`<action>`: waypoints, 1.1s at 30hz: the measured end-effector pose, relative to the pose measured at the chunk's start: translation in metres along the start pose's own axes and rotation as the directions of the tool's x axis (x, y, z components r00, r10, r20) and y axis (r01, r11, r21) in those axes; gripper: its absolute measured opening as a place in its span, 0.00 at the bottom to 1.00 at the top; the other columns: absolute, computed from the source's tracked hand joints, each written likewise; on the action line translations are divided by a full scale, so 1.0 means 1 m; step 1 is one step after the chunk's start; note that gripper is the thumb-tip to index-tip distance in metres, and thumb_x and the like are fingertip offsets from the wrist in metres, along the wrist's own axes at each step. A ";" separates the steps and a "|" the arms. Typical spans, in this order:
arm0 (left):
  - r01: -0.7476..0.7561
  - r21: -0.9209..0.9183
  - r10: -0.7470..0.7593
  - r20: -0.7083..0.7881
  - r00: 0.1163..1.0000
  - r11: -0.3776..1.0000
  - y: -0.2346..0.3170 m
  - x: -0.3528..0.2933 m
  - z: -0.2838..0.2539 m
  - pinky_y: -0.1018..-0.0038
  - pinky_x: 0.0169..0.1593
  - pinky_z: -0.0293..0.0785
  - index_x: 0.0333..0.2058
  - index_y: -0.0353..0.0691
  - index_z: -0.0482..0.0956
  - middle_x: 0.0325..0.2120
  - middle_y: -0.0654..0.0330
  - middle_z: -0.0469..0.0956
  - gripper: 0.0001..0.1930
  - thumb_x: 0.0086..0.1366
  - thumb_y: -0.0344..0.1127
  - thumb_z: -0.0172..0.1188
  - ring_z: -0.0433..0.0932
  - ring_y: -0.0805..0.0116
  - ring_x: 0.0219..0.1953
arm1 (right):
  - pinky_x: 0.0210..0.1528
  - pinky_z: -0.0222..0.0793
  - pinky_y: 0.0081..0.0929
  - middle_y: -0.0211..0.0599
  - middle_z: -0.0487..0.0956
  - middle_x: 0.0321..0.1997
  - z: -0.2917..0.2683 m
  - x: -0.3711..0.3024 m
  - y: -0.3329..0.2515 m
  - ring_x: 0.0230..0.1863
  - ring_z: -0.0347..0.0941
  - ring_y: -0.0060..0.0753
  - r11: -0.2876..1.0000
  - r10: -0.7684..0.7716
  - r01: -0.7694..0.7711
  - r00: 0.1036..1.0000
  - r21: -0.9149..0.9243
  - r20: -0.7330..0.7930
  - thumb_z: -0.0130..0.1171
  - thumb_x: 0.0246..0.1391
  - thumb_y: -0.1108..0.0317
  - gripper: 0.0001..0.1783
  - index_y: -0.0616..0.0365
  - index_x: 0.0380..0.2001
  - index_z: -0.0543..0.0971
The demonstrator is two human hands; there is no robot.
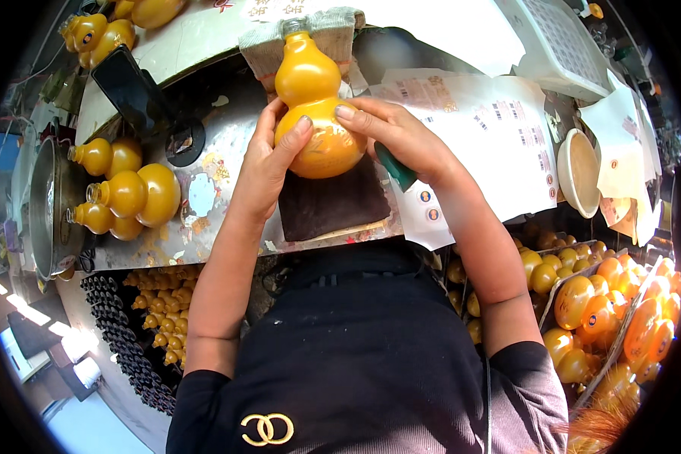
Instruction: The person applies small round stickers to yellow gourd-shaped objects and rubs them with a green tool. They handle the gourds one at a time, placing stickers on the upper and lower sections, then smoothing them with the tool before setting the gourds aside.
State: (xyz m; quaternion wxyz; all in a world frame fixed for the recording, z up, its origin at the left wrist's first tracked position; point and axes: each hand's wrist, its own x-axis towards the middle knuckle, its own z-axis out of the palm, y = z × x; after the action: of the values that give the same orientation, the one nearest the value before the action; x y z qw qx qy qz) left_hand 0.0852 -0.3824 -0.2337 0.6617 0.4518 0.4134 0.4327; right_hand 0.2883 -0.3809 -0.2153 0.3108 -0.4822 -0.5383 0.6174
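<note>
A glossy yellow gourd-shaped bottle (308,69) lies between my hands, its clear neck pointing away from me over a folded grey cloth (259,57). My left hand (268,155) is closed round the left side of the wide lower bulb, thumb on top. Gripping the right side, my right hand (405,136) presses its thumb on the upper face. Faint marks show on the lower bulb. A flat dark green piece (395,168) sticks out from under my right palm; I cannot make out its kind. Beneath the bottle's base is a dark brown pad (333,208).
Several yellow gourd bottles (159,195) lie on the metal worktop's left, near a phone on a stand (132,91). Printed label sheets (499,144) spread to the right, beside a round pale bowl (579,172) and a white plastic crate (560,45). Crated gourd bottles (575,301) stand at lower right.
</note>
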 end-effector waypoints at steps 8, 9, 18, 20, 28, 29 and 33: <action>-0.056 0.048 0.058 -0.039 0.998 0.997 0.010 0.003 0.007 0.71 0.60 0.61 0.61 0.32 0.55 0.54 0.52 0.65 0.38 0.59 0.46 0.63 0.65 0.65 0.58 | 0.47 0.61 0.20 0.37 0.75 0.44 0.008 -0.007 -0.003 0.44 0.68 0.23 0.995 0.048 -0.039 0.994 0.092 -0.101 0.48 0.61 0.44 0.32 0.65 0.51 0.73; -0.099 0.092 0.103 -0.035 0.994 0.991 0.010 0.002 0.007 0.71 0.60 0.62 0.61 0.32 0.56 0.54 0.51 0.65 0.39 0.58 0.45 0.64 0.66 0.65 0.57 | 0.52 0.61 0.21 0.39 0.75 0.48 0.007 -0.008 -0.004 0.49 0.68 0.25 0.995 0.062 -0.055 0.994 0.082 -0.089 0.48 0.61 0.45 0.32 0.66 0.52 0.73; -0.049 0.098 0.048 0.009 0.999 0.994 0.015 0.019 0.003 0.70 0.60 0.62 0.61 0.33 0.57 0.52 0.51 0.68 0.38 0.59 0.46 0.64 0.66 0.64 0.57 | 0.60 0.59 0.24 0.43 0.75 0.52 0.009 -0.008 0.002 0.55 0.68 0.29 0.991 0.072 -0.063 0.995 0.119 -0.075 0.48 0.61 0.43 0.35 0.66 0.54 0.71; 0.011 0.007 -0.011 0.025 1.000 1.000 0.014 0.016 -0.005 0.72 0.61 0.60 0.61 0.33 0.57 0.55 0.54 0.67 0.36 0.63 0.49 0.58 0.65 0.68 0.58 | 0.60 0.59 0.24 0.42 0.75 0.52 0.010 -0.010 -0.001 0.55 0.68 0.29 0.991 0.087 -0.078 0.993 0.110 -0.079 0.48 0.61 0.42 0.35 0.65 0.54 0.71; 0.063 0.051 -0.067 0.067 0.996 0.997 0.004 -0.005 -0.013 0.74 0.63 0.56 0.65 0.34 0.53 0.58 0.53 0.65 0.39 0.66 0.54 0.54 0.63 0.68 0.61 | 0.38 0.67 0.17 0.32 0.75 0.37 0.010 -0.006 0.008 0.34 0.69 0.19 0.988 0.104 -0.103 0.995 0.117 0.001 0.49 0.60 0.41 0.34 0.61 0.54 0.71; 0.066 0.037 -0.069 0.067 0.995 0.997 0.004 -0.006 -0.012 0.74 0.63 0.55 0.65 0.33 0.53 0.58 0.53 0.65 0.39 0.66 0.54 0.54 0.62 0.68 0.61 | 0.35 0.66 0.16 0.31 0.75 0.35 0.011 -0.007 0.007 0.31 0.68 0.18 0.989 0.093 -0.092 0.996 0.119 -0.009 0.49 0.60 0.41 0.33 0.60 0.54 0.72; 0.081 0.036 -0.084 0.063 0.994 0.996 -0.008 0.000 -0.022 0.74 0.64 0.53 0.65 0.33 0.53 0.59 0.52 0.63 0.38 0.67 0.55 0.50 0.60 0.67 0.63 | 0.33 0.66 0.16 0.30 0.75 0.33 0.012 -0.009 0.006 0.27 0.67 0.18 0.990 0.049 -0.042 0.997 0.136 -0.051 0.48 0.61 0.42 0.32 0.60 0.53 0.72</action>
State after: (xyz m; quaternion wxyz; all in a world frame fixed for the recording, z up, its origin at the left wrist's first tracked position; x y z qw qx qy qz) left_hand 0.0664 -0.3788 -0.2465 0.6844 0.4590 0.4172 0.3831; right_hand 0.2810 -0.3949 -0.2197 0.3431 -0.4887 -0.4755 0.6460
